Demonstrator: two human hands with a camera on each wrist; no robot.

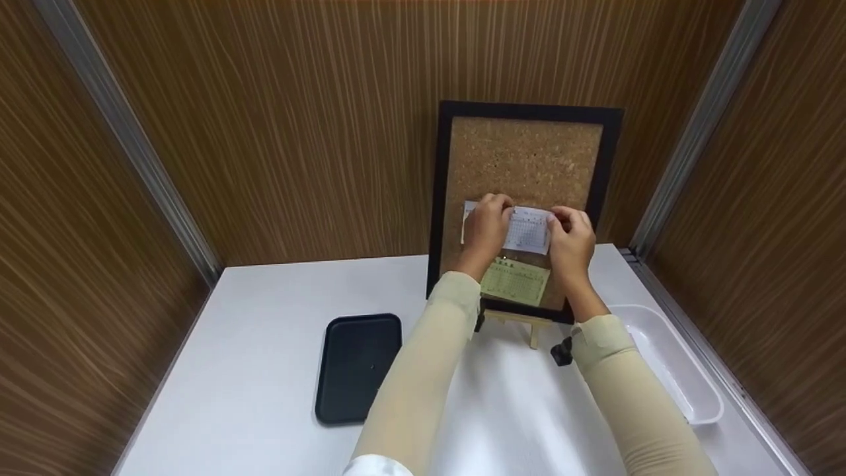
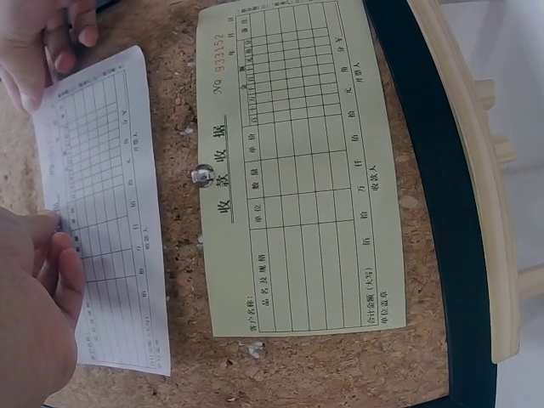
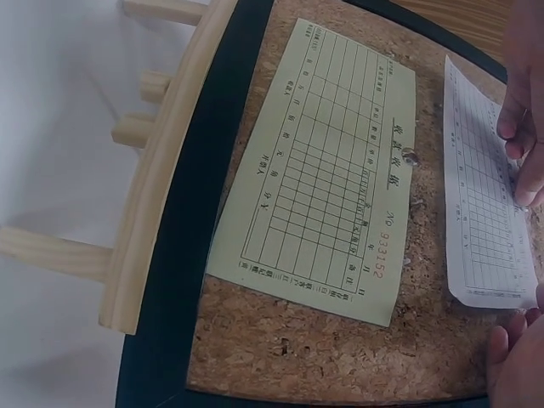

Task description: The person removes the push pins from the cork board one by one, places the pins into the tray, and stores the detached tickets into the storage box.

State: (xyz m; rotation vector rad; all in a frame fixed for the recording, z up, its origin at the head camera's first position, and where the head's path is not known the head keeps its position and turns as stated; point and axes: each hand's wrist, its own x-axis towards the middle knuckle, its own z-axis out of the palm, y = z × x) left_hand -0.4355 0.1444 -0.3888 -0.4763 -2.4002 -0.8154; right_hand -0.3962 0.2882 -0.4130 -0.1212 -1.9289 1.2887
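A white receipt slip (image 1: 531,229) lies against a framed cork board (image 1: 522,158). My left hand (image 1: 487,228) has bent fingers at the middle of the slip's top edge; whether its fingertips pinch a pin or the paper is hidden. At the slip's upper right corner, my right hand (image 1: 572,244) pinches the paper between thumb and finger. Below the white slip is a yellow-green receipt slip (image 2: 302,178), fixed at its top edge by a clear push pin (image 2: 202,176). Both hands (image 3: 531,110) show partly at the edge of the right wrist view.
A wooden easel (image 1: 522,318) supports the board on the white table (image 1: 271,344). A black tray (image 1: 357,370) lies to the left. To the right stands a white plastic basin (image 1: 674,363), partly behind my right sleeve. Wood-grain walls (image 1: 297,132) enclose the table.
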